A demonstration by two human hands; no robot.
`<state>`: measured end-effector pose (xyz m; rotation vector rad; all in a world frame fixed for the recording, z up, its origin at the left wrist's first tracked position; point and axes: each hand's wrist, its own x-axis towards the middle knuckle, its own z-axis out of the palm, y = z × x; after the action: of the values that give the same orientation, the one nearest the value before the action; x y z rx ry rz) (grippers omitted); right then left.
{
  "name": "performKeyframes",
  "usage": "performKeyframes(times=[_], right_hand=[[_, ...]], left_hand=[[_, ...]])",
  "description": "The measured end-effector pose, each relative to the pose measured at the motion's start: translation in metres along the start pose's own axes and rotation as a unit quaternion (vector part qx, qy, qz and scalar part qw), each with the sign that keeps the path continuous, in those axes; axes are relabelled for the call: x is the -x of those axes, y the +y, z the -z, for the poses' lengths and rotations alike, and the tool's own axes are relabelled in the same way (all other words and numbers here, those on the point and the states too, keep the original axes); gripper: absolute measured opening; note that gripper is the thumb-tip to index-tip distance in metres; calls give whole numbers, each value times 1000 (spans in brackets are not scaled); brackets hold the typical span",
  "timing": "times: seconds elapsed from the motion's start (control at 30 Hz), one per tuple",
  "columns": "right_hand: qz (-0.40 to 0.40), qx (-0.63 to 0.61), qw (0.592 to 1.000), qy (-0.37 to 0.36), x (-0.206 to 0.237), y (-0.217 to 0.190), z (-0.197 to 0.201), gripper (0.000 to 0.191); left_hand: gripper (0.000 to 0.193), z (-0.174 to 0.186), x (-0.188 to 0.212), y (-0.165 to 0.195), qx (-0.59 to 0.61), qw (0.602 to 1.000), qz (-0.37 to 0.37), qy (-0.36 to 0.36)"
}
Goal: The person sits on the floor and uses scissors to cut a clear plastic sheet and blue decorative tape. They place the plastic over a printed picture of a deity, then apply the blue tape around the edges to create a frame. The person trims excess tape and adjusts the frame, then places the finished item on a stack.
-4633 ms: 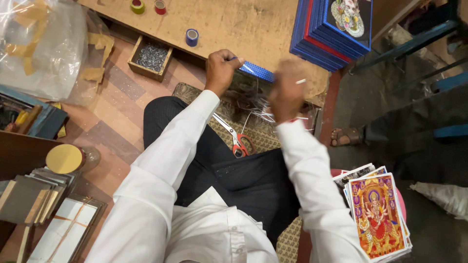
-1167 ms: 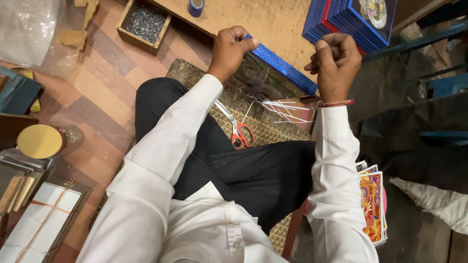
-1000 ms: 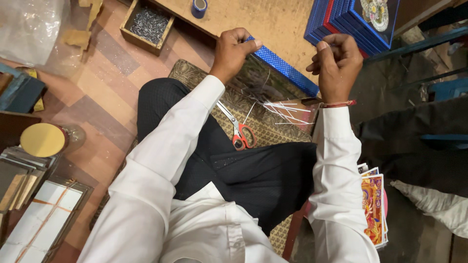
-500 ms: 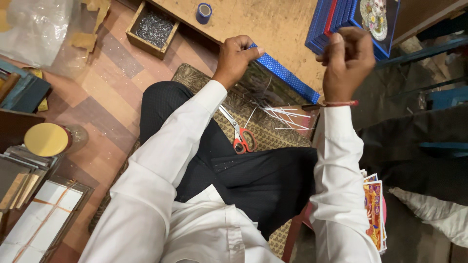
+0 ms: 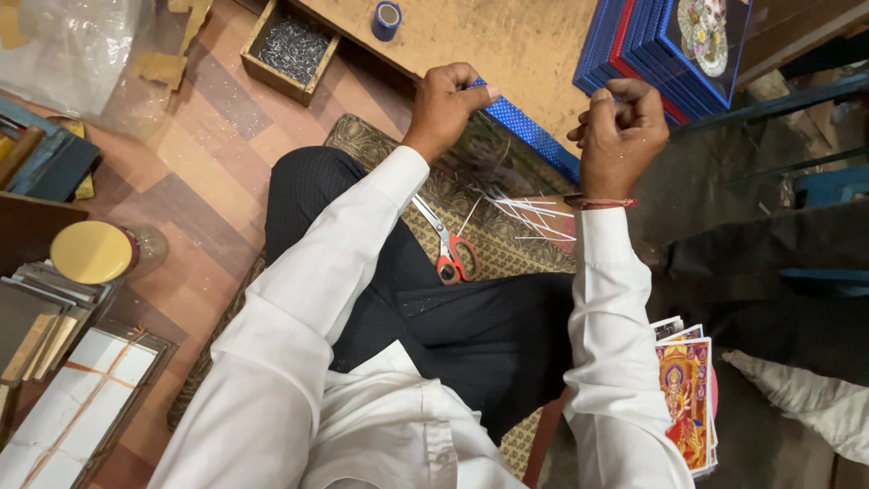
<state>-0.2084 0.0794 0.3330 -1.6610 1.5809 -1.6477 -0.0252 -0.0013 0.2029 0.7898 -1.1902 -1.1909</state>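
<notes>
My left hand (image 5: 444,104) is closed on the near end of a long blue dotted frame strip (image 5: 534,140) that lies along the edge of a brown board (image 5: 507,45). My right hand (image 5: 620,131) is raised to the right of it, fingers curled tight with thumb and forefinger pinched; I cannot make out anything between them. A red thread bracelet sits on that wrist. Below the hands, red-handled scissors (image 5: 448,249) and several thin white strips (image 5: 525,213) lie on a patterned mat (image 5: 380,149) by my crossed legs.
A stack of blue and red framed pictures (image 5: 661,45) leans at the upper right. A wooden box of small nails (image 5: 290,45) and a blue tape roll (image 5: 386,18) sit at the top. Printed religious pictures (image 5: 688,398) lie at my right, a yellow-lidded jar (image 5: 90,252) and frames (image 5: 72,407) at my left.
My right hand has lifted up and away from the mat, staying closed. My left hand has kept its hold at the blue strip's end.
</notes>
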Motion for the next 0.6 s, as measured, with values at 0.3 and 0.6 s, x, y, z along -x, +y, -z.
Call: performKeyframes(times=[0.3,0.6], right_hand=[[-12,30,999,0,-1,-4,-6,4],[25,84,996,19,-2,-8,-7,3]], left_hand=[[38,3,-2,1,-5,1000,-2,2],[37,0,-3,4,-4,1000,3,-1]])
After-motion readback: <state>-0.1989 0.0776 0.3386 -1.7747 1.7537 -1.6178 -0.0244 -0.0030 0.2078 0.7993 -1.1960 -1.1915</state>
